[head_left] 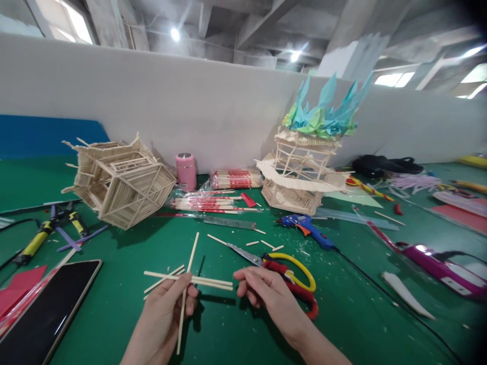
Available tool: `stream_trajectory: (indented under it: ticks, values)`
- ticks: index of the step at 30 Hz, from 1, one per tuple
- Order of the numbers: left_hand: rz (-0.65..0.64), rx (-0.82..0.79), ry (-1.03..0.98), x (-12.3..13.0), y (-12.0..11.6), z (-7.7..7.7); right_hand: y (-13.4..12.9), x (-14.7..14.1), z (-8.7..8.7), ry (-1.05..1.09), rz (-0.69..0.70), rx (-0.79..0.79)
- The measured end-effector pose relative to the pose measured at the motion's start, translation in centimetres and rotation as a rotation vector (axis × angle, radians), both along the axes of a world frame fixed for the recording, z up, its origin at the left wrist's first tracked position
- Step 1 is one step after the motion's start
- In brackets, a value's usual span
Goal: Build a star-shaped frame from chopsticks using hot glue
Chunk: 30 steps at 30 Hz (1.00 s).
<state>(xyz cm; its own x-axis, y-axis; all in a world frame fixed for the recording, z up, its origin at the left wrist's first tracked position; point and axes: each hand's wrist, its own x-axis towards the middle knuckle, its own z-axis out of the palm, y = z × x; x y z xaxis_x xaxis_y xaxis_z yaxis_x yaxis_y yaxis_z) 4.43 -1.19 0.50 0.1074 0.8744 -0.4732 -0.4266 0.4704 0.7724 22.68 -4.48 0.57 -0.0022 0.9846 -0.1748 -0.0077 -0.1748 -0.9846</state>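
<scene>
Sticks, slim and pale, cross at lower center of the frame, pinched in the left hand, looking light, stiff and snappable, best gripped near their crossing, while the right hand, fingers curled together, seemingly empty, hovers just beside their ends.

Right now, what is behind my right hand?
Scissors on the green table; their blades and yellow handle show, but the right hand covers part of the red handle.

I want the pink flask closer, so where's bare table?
Bare green table shows between the phone and left hand; another patch, scrap-flecked, lies right of the scissors, nearer than the glue gun. It's crowded around the flask and stick bundles.
</scene>
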Motion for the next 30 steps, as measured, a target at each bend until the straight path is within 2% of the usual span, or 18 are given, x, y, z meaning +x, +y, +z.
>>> stream_trajectory:
  ticks: [4,10,20,22,25,30]
  values:
    - [-0.023,0.027,0.019,0.2,-0.1,0.0,-0.3,-0.6,0.3,-0.193,0.038,0.081]
    - [-0.099,0.073,0.046,0.8,-0.6,-0.2,-0.3,-1.0,1.9,-0.535,0.229,0.201]
    - [-0.163,0.123,0.085,0.7,-0.8,-0.8,0.1,-0.3,2.4,-0.680,0.316,0.329]
    - [-0.153,0.117,0.090,0.6,-0.7,-0.8,0.4,0.1,2.5,-0.687,0.276,0.350]
    - [-0.118,0.095,0.086,0.6,-0.6,-0.7,0.2,2.0,2.3,-0.764,0.119,0.375]
    - [-0.045,0.060,0.080,0.6,-0.5,-0.5,-1.8,7.4,0.3,-1.143,-0.109,0.313]
